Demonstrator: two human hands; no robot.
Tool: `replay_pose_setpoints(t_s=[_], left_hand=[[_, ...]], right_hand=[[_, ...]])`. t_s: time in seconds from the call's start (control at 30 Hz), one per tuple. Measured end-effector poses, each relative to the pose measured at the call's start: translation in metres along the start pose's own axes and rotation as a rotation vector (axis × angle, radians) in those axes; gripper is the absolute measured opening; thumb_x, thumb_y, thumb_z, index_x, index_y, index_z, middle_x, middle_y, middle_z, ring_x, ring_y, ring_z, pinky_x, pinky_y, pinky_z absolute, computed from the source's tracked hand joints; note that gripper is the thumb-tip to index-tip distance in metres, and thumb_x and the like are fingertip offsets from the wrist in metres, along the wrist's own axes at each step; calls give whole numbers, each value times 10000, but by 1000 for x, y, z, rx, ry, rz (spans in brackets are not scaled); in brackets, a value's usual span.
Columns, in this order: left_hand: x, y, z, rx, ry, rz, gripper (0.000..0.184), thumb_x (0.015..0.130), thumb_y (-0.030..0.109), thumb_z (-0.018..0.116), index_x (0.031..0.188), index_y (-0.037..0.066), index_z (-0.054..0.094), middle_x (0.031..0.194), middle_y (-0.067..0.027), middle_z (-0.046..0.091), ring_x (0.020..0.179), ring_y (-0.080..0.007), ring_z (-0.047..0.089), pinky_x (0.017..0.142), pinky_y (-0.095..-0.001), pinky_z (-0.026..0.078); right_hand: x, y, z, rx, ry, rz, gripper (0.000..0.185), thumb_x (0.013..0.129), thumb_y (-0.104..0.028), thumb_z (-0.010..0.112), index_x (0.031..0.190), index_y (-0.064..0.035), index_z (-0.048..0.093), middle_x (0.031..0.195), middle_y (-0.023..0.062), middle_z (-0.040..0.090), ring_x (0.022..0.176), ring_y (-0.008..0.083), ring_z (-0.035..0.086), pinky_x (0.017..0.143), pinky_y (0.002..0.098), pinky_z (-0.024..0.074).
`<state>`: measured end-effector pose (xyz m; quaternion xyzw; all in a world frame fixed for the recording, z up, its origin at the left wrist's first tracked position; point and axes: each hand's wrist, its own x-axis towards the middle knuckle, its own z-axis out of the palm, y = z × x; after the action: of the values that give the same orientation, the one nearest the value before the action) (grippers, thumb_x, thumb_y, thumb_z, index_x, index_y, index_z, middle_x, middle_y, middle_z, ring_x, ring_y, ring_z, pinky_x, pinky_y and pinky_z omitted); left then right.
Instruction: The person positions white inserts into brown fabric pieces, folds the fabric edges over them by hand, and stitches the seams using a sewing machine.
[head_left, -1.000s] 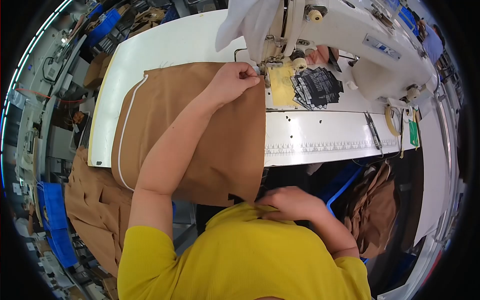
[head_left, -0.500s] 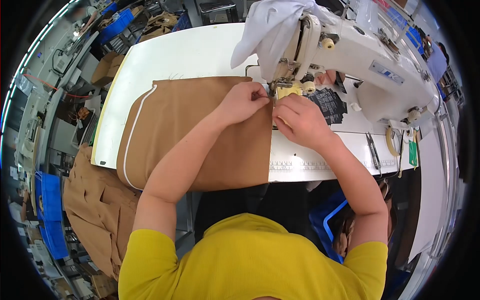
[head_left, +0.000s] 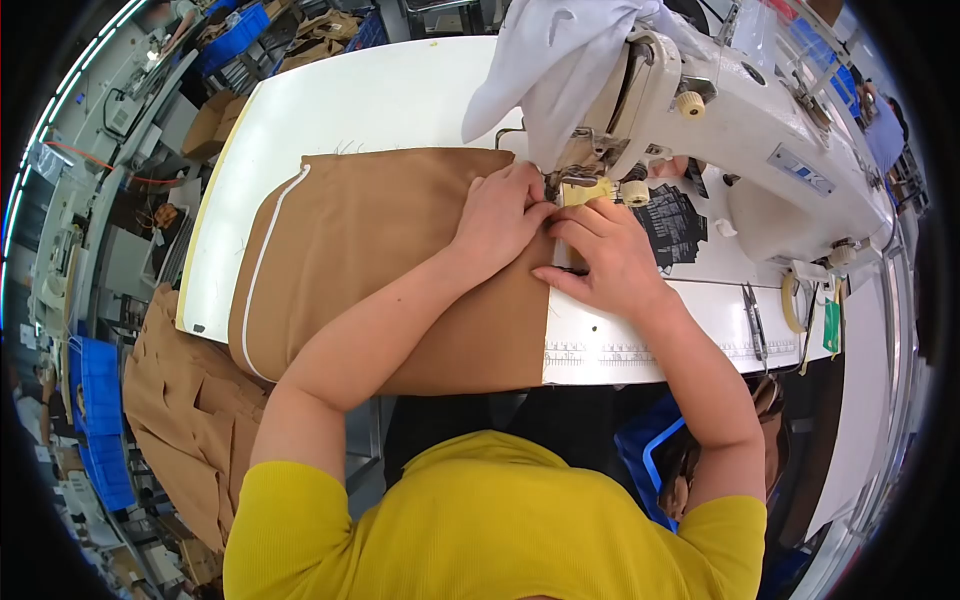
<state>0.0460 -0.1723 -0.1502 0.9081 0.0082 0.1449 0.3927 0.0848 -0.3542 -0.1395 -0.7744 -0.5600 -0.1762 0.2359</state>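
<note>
A large brown fabric panel (head_left: 400, 270) with a white line along its curved left side lies flat on the white sewing table. My left hand (head_left: 500, 215) rests on its upper right part, thumb and fingertips pinched together on the fabric edge just below the presser foot (head_left: 575, 182) of the sewing machine (head_left: 740, 120). Across from it, my right hand (head_left: 610, 250) touches the panel's right edge with its fingertips, the thumb held apart and pointing left. The exact stitching spot is partly hidden by my fingers.
Black printed labels (head_left: 672, 228) lie right of the machine foot. Thread snips (head_left: 754, 322) and a tape roll (head_left: 793, 302) sit at the right. White cloth (head_left: 560, 70) drapes over the machine head. Brown fabric pieces (head_left: 195, 400) hang at the left; a blue bin (head_left: 650, 455) stands below.
My right thumb has spread away from the fingers. My left hand has turned and lies flatter near the foot. The whole view has shifted slightly.
</note>
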Motion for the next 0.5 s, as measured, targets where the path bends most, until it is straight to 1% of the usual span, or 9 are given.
replay_pose_setpoints(t_s=[0.03, 0.1, 0.13, 0.2, 0.23, 0.3, 0.33, 0.4, 0.5], left_hand=[[-1, -1, 0, 1, -1, -2, 115, 802, 168, 661, 830, 83, 590, 844, -56, 590, 858, -260, 576, 815, -402, 387], [-6, -1, -2, 368, 140, 316, 121, 833, 113, 648, 884, 18, 593, 1016, -86, 609, 987, -272, 574, 815, -366, 452], [-8, -2, -5, 365, 140, 316, 121, 833, 113, 648, 884, 18, 593, 1016, -86, 609, 987, -272, 574, 815, -366, 452], [-13, -5, -16, 390, -163, 431, 171, 858, 125, 621, 994, 21, 613, 1139, -91, 566, 1088, -287, 530, 870, -404, 451], [-18, -6, -20, 388, -165, 433, 171, 858, 125, 621, 994, 21, 613, 1139, -91, 566, 1088, -287, 530, 870, -404, 451], [-30, -6, -26, 246, -215, 490, 277, 886, 141, 595, 1135, 21, 606, 1181, -109, 553, 1121, -303, 519, 971, -408, 422], [-33, -7, -26, 248, -218, 489, 277, 886, 141, 595, 1135, 21, 606, 1181, -109, 553, 1121, -303, 519, 971, -408, 422], [-37, -9, -26, 219, -178, 507, 369, 902, 180, 591, 1237, 26, 570, 1262, -119, 526, 1184, -313, 491, 1048, -417, 380], [-37, -10, -21, 244, -153, 518, 395, 912, 209, 589, 1261, 27, 560, 1303, -123, 515, 1215, -322, 476, 1065, -438, 363]], right_hand=[[0, 0, 0, 0, -9, 13, 402, 719, -385, 762, 927, -54, 668, 975, 48, 631, 908, 239, 567, 789, 366, 448], [-1, 0, -1, -3, -19, 28, 401, 722, -381, 761, 935, -53, 672, 987, 47, 635, 908, 238, 569, 793, 365, 446], [-1, 0, -1, 0, -5, 20, 398, 725, -374, 760, 943, -52, 675, 999, 44, 638, 912, 235, 571, 804, 364, 441], [-2, 1, -3, 1, 7, 15, 395, 728, -367, 759, 951, -52, 679, 1011, 41, 641, 916, 232, 574, 815, 363, 437], [-2, 1, -4, -6, -9, 32, 391, 729, -361, 759, 957, -53, 682, 1022, 37, 642, 927, 227, 575, 826, 361, 431], [-3, 0, -5, -8, -22, 53, 388, 731, -356, 759, 963, -54, 685, 1032, 34, 643, 939, 221, 576, 836, 358, 425], [-3, 0, -6, -5, -24, 57, 388, 731, -357, 759, 962, -55, 685, 1035, 33, 641, 947, 220, 576, 841, 357, 421], [-3, 1, -5, -1, -21, 60, 387, 731, -358, 760, 961, -56, 685, 1039, 33, 640, 956, 219, 576, 846, 356, 416], [-5, 5, -5, 8, -27, 63, 393, 735, -354, 757, 988, -63, 678, 1062, 32, 634, 947, 226, 574, 853, 357, 409]])
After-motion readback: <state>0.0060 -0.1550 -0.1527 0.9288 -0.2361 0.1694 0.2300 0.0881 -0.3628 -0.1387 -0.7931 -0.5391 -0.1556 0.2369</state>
